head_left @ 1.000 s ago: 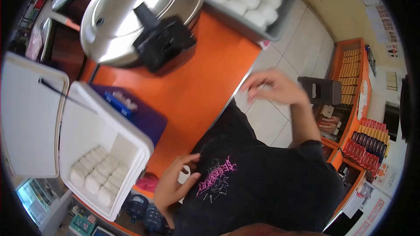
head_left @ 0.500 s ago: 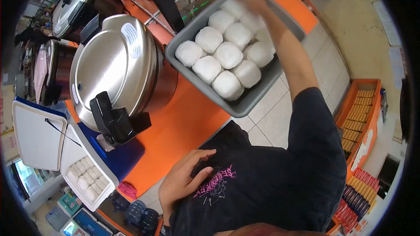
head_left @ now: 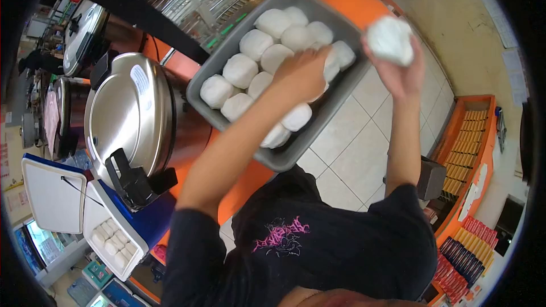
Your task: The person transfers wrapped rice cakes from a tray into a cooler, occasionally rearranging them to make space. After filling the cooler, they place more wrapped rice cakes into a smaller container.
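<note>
A grey tub (head_left: 200,90) holds several white, rounded, wrapped bundles (head_left: 240,70); what is inside them does not show. My left hand (head_left: 304,77) reaches down into the tub, its fingers bent against a bundle (head_left: 331,67) near the right wall. Some of those fingertips are hidden. Outside the tub, up to the right, my right hand (head_left: 405,71) is closed around another white wrapped bundle (head_left: 391,40), held in the air over the floor.
A large steel cooker (head_left: 128,116) with a black latch stands left of the tub on the orange counter (head_left: 242,193). An open cooler (head_left: 122,273) at lower left contains more white bundles. A wire-shelved cabinet (head_left: 210,0) is behind; an orange rack (head_left: 489,131) stands right.
My right hand has come out of the tub with a white wrapped bundle and moved right. My left hand has gone from in front of my shirt into the tub.
</note>
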The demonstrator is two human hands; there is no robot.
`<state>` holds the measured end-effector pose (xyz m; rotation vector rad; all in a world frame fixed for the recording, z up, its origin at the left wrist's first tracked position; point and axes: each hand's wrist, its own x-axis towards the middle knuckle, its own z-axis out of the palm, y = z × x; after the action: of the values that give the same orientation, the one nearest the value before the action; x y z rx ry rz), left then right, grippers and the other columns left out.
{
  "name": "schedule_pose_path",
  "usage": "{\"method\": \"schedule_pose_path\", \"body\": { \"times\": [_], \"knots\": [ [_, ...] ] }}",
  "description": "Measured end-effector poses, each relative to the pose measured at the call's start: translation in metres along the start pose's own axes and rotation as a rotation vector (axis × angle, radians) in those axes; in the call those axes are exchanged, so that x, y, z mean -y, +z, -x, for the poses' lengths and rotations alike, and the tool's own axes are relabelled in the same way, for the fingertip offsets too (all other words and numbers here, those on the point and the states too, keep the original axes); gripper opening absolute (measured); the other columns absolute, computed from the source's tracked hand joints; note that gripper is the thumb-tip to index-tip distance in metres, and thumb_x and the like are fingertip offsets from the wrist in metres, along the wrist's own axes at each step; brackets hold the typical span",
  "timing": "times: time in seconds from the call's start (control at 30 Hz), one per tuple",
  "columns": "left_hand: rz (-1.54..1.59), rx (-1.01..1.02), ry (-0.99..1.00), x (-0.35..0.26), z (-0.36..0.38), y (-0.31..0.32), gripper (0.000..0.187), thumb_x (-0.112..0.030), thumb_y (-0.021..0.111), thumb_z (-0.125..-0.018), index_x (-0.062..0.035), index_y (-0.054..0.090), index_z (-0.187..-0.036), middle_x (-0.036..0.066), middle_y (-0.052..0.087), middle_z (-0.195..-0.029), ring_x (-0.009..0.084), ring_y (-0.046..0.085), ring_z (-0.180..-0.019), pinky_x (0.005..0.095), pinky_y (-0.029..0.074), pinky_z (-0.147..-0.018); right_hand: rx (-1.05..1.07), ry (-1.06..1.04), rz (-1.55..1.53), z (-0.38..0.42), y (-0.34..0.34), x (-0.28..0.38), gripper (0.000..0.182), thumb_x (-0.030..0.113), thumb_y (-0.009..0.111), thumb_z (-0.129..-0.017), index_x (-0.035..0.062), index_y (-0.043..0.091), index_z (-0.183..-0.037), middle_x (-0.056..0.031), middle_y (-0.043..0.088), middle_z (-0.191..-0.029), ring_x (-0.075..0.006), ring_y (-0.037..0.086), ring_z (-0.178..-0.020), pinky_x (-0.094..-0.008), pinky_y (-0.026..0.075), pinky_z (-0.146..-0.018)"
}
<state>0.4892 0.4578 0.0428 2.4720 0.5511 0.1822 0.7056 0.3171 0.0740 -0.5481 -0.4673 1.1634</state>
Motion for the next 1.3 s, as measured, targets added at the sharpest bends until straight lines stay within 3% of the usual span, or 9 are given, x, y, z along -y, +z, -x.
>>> {"method": "schedule_pose_path", "body": {
  "times": [0.2, 0.37, 0.5, 0.63, 0.77, 0.9, 1.0, 1.17, 1.3],
  "knots": [
    [-0.584, 0.473, -0.089, -0.001, -0.118, 0.045, 0.068, -0.028, 0.076, -0.079, -0.0141, 0.057, -0.143, 0.015, 0.068, -0.126, 0.0285, 0.064, -0.12, 0.047, 0.054, -0.093, -0.066, -0.108, -0.078, 0.127, -0.015, 0.005, 0.074, 0.051, 0.055, -0.099, 0.0098, 0.034, -0.157, -0.0283, 0.045, -0.148, -0.0456, 0.049, -0.132, -0.0536, 0.049, -0.102],
    [-0.776, 0.3, 0.15, 0.036, -0.138, 0.091, 0.039, -0.03, 0.084, -0.07, -0.0131, 0.078, -0.105, 0.008, 0.076, -0.105, 0.0261, 0.072, -0.101, 0.0489, 0.055, -0.085, -0.238, -0.221, -0.096, 0.166, -0.026, -0.019, 0.07, 0.043, 0.056, -0.101, 0.0073, 0.035, -0.157, -0.027, 0.045, -0.148, -0.0447, 0.048, -0.133, -0.0543, 0.049, -0.1],
    [-0.28, 0.067, 0.221, 0.059, -0.149, 0.075, 0.077, -0.06, 0.086, -0.059, -0.0193, 0.072, -0.122, 0.012, 0.074, -0.116, 0.0319, 0.068, -0.111, 0.0496, 0.054, -0.09, -0.128, -0.232, -0.126, 0.164, -0.011, -0.029, 0.061, 0.034, 0.056, -0.1, -0.0021, 0.044, -0.148, -0.0241, 0.048, -0.145, -0.0458, 0.049, -0.129, -0.0514, 0.046, -0.103],
    [0.839, -0.067, -0.036, 0.029, 0.016, -0.035, 0.084, -0.054, 0.085, -0.072, -0.0031, 0.062, -0.134, 0.016, 0.069, -0.121, 0.0283, 0.067, -0.109, 0.0363, 0.056, -0.089, -0.003, -0.1, -0.132, 0.153, 0.025, -0.039, 0.062, 0.033, 0.056, -0.099, 0.004, 0.039, -0.152, -0.027, 0.04, -0.144, -0.0407, 0.053, -0.11, -0.0446, 0.05, -0.094],
    [1.89, -0.132, 0.123, 0.027, 0.224, -0.08, 0.064, -0.022, 0.066, -0.091, -0.0161, 0.037, -0.147, 0.016, 0.057, -0.129, 0.0357, 0.064, -0.115, 0.0585, 0.062, -0.07, 0.295, 0.153, -0.141, 0.126, 0.096, -0.074, 0.07, 0.033, 0.062, -0.096, 0.0172, 0.033, -0.158, -0.0278, 0.032, -0.147, -0.0369, 0.055, -0.101, -0.0373, 0.055, -0.084],
    [1.755, -0.639, 0.034, 0.026, 0.452, -0.103, 0.063, -0.059, 0.045, -0.104, -0.0175, 0.035, -0.15, 0.022, 0.058, -0.132, 0.0376, 0.068, -0.111, 0.0511, 0.064, -0.073, 0.581, 0.433, -0.057, 0.112, 0.163, -0.15, 0.076, 0.043, 0.065, -0.095, 0.0273, 0.029, -0.16, -0.029, 0.028, -0.153, -0.0425, 0.058, -0.108, -0.0454, 0.059, -0.086],
    [1.039, -0.965, -0.516, -0.001, 0.601, -0.143, 0.041, -0.043, 0.053, -0.106, -0.0163, 0.049, -0.137, 0.012, 0.063, -0.118, 0.0238, 0.068, -0.098, 0.0377, 0.06, -0.077, 0.542, 0.597, -0.143, 0.135, 0.22, -0.249, 0.085, 0.052, 0.072, -0.088, 0.0369, 0.028, -0.159, -0.0269, 0.029, -0.156, -0.0451, 0.051, -0.121, -0.0542, 0.053, -0.085],
    [-0.314, -0.617, -0.869, 0.041, 0.787, -0.209, 0.048, -0.018, 0.078, -0.085, -0.0117, 0.057, -0.127, 0.01, 0.059, -0.125, 0.0277, 0.059, -0.117, 0.0387, 0.046, -0.104, 0.794, 0.721, 0.006, 0.186, 0.392, -0.423, 0.09, 0.057, 0.064, -0.091, 0.02, 0.022, -0.162, -0.0214, 0.044, -0.149, -0.0399, 0.052, -0.126, -0.0555, 0.047, -0.095],
    [-0.408, -0.374, -0.723, 0.148, 0.921, -0.239, 0.05, -0.013, 0.081, -0.078, -0.0127, 0.058, -0.122, 0.015, 0.06, -0.123, 0.0366, 0.055, -0.12, 0.0428, 0.043, -0.107, 0.835, 0.769, 0.394, 0.211, 0.558, -0.555, 0.065, 0.038, 0.059, -0.102, 0.0075, 0.031, -0.152, -0.0146, 0.055, -0.129, -0.0325, 0.065, -0.105, -0.0471, 0.052, -0.091]
  ]
}}
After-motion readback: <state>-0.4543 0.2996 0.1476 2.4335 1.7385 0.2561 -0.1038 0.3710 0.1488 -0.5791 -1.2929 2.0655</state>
